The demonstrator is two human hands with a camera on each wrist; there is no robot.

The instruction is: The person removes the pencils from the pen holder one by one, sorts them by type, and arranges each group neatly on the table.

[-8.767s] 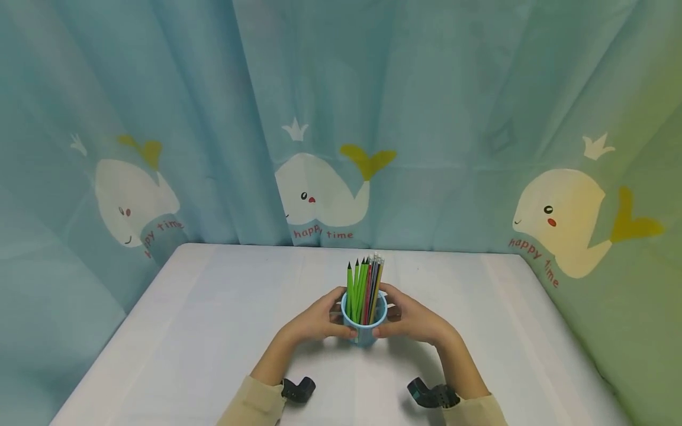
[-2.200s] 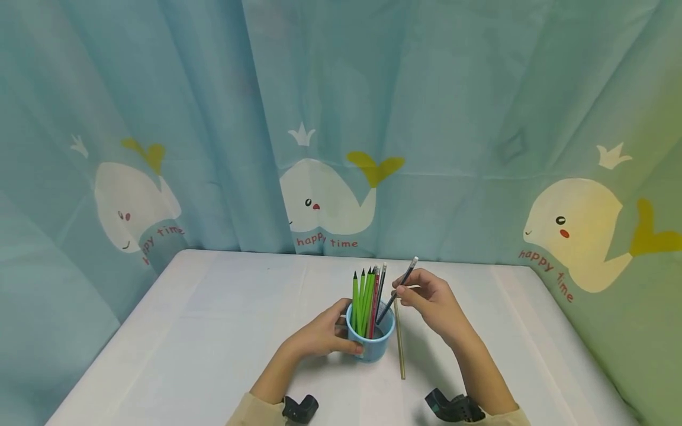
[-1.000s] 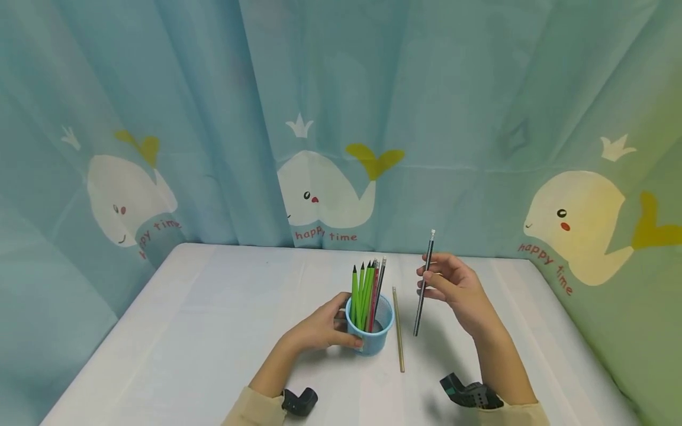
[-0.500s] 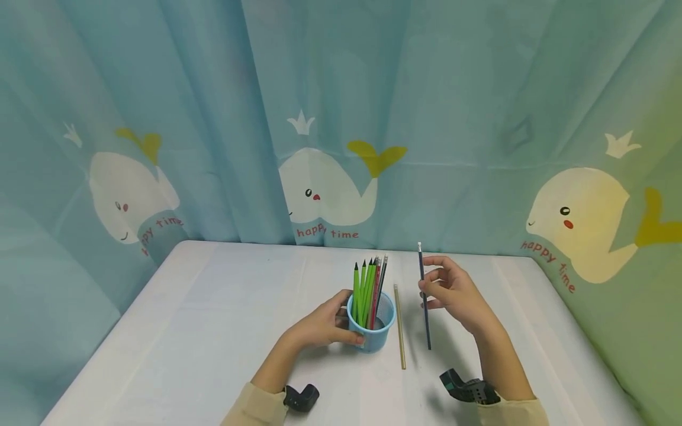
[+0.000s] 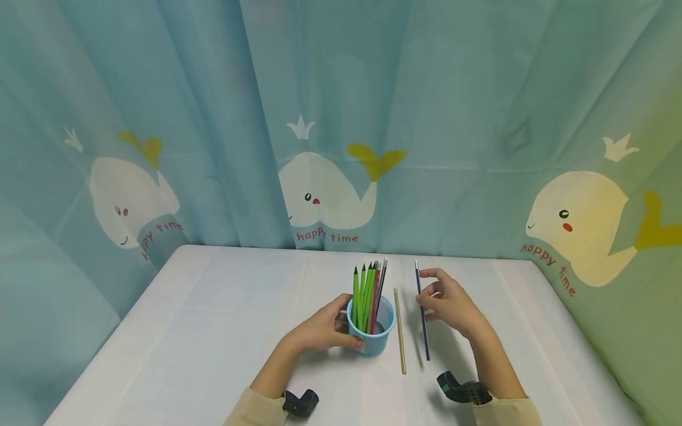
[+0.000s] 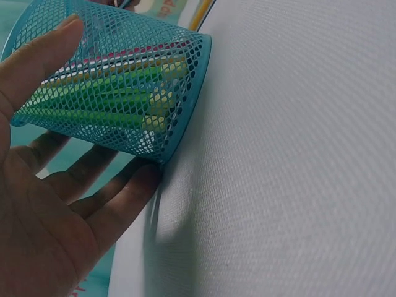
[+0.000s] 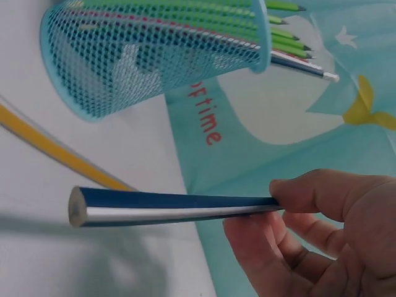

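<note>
A light-blue mesh pencil cup (image 5: 373,343) stands upright near the middle of the table, with green pencils (image 5: 362,302), a red pencil and dark pencils in it. My left hand (image 5: 325,328) holds the cup from its left side, thumb at the front; the left wrist view shows fingers round the mesh (image 6: 111,80). My right hand (image 5: 450,305) pinches a blue-and-silver striped pencil (image 5: 422,319) between thumb and fingers, eraser end away. In the right wrist view the pencil's flat end (image 7: 77,207) points left, just above the table. A gold pencil (image 5: 400,334) lies between cup and right hand.
The white table (image 5: 213,331) reaches back to a light-blue curtain (image 5: 453,118) printed with whales. Black wrist cameras sit on both wrists, the left one (image 5: 301,403) and the right one (image 5: 460,390).
Earlier, both hands held the cup; then my right hand drew the striped pencil out. Over the last second it has lowered that pencil beside the gold one. The left hand stays on the cup.
</note>
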